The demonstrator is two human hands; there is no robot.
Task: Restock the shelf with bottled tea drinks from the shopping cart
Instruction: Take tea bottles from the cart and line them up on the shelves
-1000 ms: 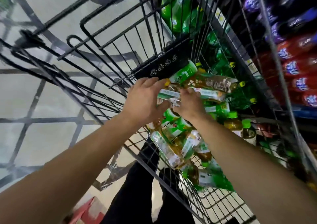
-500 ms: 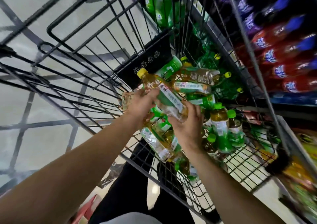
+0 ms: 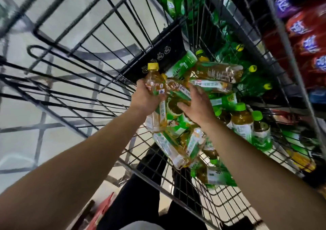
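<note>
- Left hand (image 3: pixel 146 97) grips a yellow-capped tea bottle (image 3: pixel 156 81), upright with its cap pointing far, raised above the pile in the shopping cart (image 3: pixel 105 81).
- Right hand (image 3: pixel 197 104) lies just right of it, fingers spread and fairly straight, touching a second bottle (image 3: pixel 178 95) that slants across the pile.
- More tea bottles (image 3: pixel 180 145) lie heaped on the cart's wire floor; three green-capped ones (image 3: pixel 245 122) stand upright at right.
- Red and purple bottles (image 3: pixel 307 41) fill the shelf at far right.

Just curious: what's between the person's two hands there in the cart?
In the head view, tea bottles fill the gap between the left hand and right hand.
</note>
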